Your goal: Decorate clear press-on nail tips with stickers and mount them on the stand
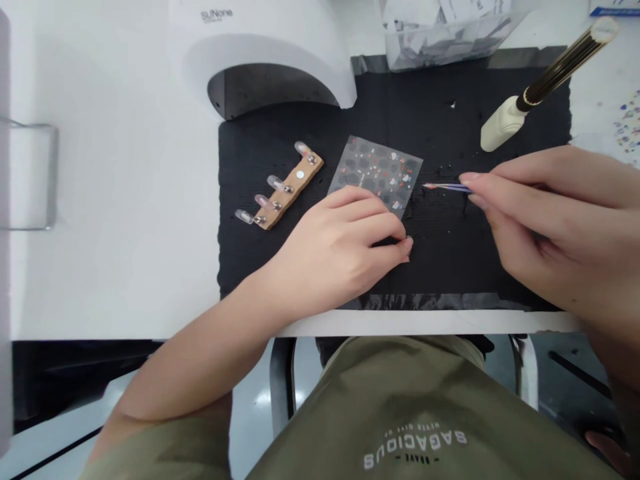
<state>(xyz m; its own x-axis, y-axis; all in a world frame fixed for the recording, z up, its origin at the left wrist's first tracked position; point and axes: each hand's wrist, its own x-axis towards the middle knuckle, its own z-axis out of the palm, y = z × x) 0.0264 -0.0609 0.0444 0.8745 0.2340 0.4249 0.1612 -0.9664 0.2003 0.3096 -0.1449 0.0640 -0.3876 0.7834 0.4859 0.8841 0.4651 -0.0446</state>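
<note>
A clear sticker sheet (376, 171) with small red and white decals lies on the black mat (450, 127). My left hand (345, 247) rests on the sheet's near edge, fingers curled and pressed down on it. My right hand (555, 220) pinches thin tweezers (447, 187), whose tip points left just beside the sheet's right edge with a tiny red sticker at it. Left of the sheet, a wooden holder (287, 191) carries several clear nail tips.
A white nail lamp (265, 50) stands at the back of the white table (125, 200). A black-and-gold pen in a cream stand (530, 100) sits at the mat's right back. A clear plastic box (440, 33) is behind the mat. The table's front edge (425, 323) runs below my hands.
</note>
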